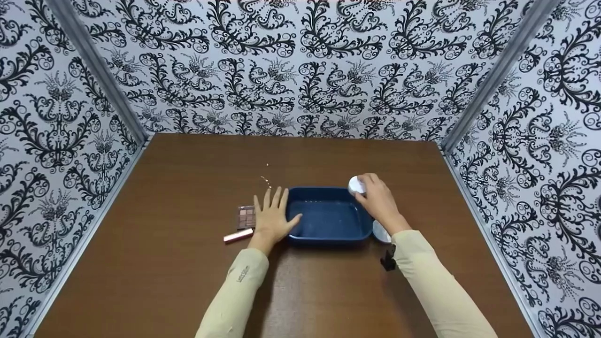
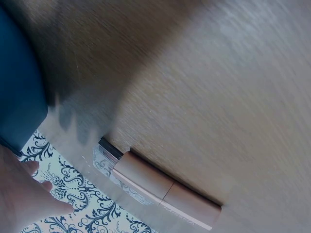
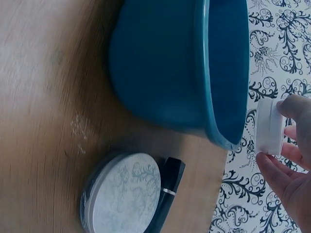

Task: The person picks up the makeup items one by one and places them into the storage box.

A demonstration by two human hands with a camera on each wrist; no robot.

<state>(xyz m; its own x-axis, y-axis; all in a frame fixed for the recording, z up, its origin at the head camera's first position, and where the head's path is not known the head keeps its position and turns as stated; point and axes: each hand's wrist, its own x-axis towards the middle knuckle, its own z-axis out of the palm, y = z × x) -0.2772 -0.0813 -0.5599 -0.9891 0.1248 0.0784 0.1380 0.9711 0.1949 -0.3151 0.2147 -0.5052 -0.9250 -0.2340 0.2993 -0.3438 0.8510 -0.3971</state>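
A blue rectangular basin (image 1: 328, 241) stands on the table. My left hand (image 1: 271, 220) is spread with straight fingers at its left rim, palm down. Thumb and fingers of my right hand (image 1: 381, 202) pinch a small round white jar (image 3: 268, 127) at the basin's far right corner, level with the rim. Left of the basin lie an eyeshadow palette (image 1: 245, 217), partly covered by the left hand, and a rose-gold lipstick tube (image 2: 165, 189). On the right side, below the right hand, lies a round compact with a pale lid (image 3: 127, 194).
A slim black tube with a silver band (image 3: 169, 187) lies beside the compact. White specks (image 1: 266, 180) dot the table behind the left hand. Patterned walls (image 1: 300, 70) enclose the brown table (image 1: 197, 164) at the back and sides.
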